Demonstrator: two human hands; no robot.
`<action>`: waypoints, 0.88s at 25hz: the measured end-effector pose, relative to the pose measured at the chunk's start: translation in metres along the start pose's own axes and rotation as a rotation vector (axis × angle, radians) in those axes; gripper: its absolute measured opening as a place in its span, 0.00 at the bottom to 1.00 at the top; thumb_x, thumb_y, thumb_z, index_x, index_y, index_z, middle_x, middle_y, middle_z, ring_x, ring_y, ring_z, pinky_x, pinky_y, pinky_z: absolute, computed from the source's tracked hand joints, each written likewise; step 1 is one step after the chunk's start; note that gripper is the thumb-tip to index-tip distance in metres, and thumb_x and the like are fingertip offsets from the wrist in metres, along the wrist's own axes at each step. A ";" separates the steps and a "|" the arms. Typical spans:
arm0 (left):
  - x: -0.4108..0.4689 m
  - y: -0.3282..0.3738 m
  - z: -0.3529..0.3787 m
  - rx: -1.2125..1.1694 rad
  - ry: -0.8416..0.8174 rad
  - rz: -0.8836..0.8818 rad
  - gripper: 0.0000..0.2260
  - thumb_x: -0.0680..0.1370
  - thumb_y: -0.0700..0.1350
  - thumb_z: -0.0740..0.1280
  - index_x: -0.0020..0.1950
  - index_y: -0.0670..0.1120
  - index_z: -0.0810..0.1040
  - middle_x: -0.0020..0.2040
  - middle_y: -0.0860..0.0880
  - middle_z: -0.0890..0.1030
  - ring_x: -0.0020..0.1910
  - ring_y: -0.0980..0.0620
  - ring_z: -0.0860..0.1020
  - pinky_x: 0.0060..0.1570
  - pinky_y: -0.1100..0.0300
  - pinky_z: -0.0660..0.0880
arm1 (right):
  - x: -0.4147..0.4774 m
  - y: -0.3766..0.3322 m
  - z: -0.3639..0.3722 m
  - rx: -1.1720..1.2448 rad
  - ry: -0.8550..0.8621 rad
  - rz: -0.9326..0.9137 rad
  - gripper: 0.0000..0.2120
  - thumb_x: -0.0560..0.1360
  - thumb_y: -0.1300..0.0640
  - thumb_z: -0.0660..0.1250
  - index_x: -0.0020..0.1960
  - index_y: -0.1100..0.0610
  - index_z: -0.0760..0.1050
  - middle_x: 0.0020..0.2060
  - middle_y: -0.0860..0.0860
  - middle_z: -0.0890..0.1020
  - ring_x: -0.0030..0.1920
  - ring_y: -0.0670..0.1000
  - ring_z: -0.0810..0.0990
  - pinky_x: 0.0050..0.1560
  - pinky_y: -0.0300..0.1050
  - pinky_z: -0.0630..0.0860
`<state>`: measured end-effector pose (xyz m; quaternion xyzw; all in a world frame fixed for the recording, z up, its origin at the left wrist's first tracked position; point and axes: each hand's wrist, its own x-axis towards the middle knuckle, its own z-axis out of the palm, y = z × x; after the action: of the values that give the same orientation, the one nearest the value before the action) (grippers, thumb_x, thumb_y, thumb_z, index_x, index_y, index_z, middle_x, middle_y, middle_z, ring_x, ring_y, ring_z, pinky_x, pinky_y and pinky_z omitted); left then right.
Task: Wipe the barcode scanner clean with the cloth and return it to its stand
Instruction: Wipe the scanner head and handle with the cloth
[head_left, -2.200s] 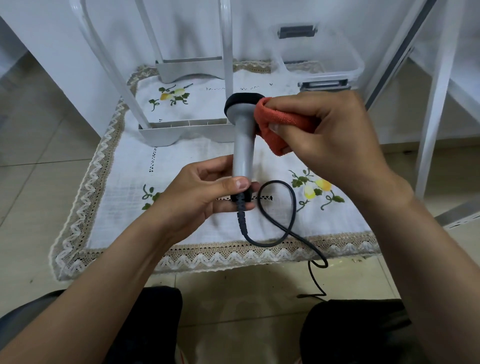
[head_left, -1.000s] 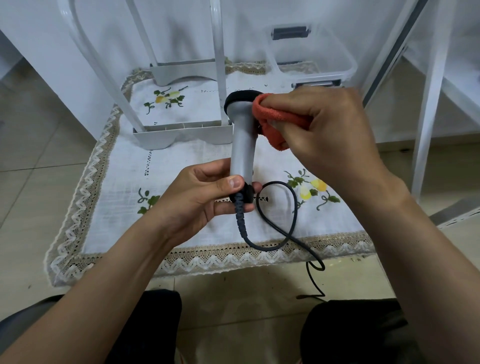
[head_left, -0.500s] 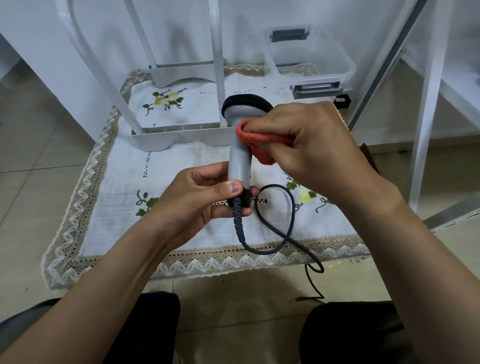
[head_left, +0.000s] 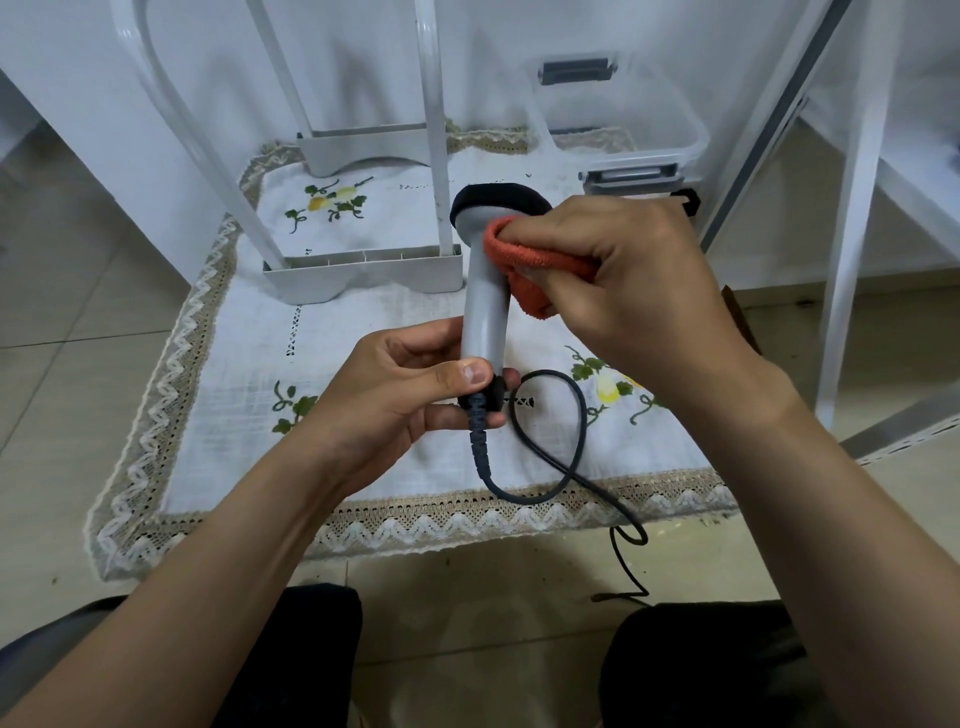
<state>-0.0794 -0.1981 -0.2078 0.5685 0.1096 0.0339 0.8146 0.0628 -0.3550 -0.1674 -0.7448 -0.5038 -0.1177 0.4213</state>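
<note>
Left hand (head_left: 400, 395) is closed around the base of the barcode scanner (head_left: 485, 306), thumb pinned just above the strain relief, holding it upright over the embroidered cloth mat (head_left: 363, 322). Right hand (head_left: 623, 291) is curled tight round the orange cloth (head_left: 530, 265), pressing it to the handle just under the dark head. Wiping looks well under way — the stand isn't clearly in view. To do this well: long strokes along the grey handle, turn the scanner in the left-hand fingers to reach the far side, and mind the looped cable (head_left: 561, 441) — don't let it snag.
</note>
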 end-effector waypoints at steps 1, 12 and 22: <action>0.000 0.001 -0.001 -0.001 0.005 0.005 0.14 0.71 0.37 0.73 0.56 0.39 0.84 0.46 0.41 0.86 0.53 0.41 0.86 0.43 0.52 0.83 | -0.001 -0.001 0.000 0.008 -0.031 -0.007 0.10 0.78 0.63 0.72 0.55 0.54 0.89 0.38 0.51 0.87 0.38 0.52 0.84 0.43 0.56 0.82; 0.001 0.005 0.004 0.023 0.020 0.008 0.16 0.70 0.37 0.71 0.58 0.38 0.82 0.45 0.43 0.86 0.51 0.42 0.86 0.42 0.53 0.83 | 0.000 0.000 -0.002 -0.019 0.038 -0.014 0.11 0.75 0.65 0.72 0.54 0.56 0.89 0.37 0.52 0.87 0.37 0.55 0.84 0.40 0.59 0.82; 0.001 0.004 -0.004 0.001 0.068 0.015 0.11 0.70 0.38 0.72 0.51 0.41 0.85 0.44 0.42 0.86 0.53 0.39 0.86 0.41 0.53 0.83 | -0.003 -0.006 -0.002 0.051 -0.074 -0.046 0.10 0.77 0.65 0.73 0.55 0.55 0.89 0.38 0.50 0.87 0.38 0.49 0.85 0.42 0.53 0.83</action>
<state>-0.0793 -0.1933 -0.2055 0.5683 0.1328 0.0593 0.8099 0.0566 -0.3576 -0.1650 -0.7260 -0.5388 -0.0869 0.4184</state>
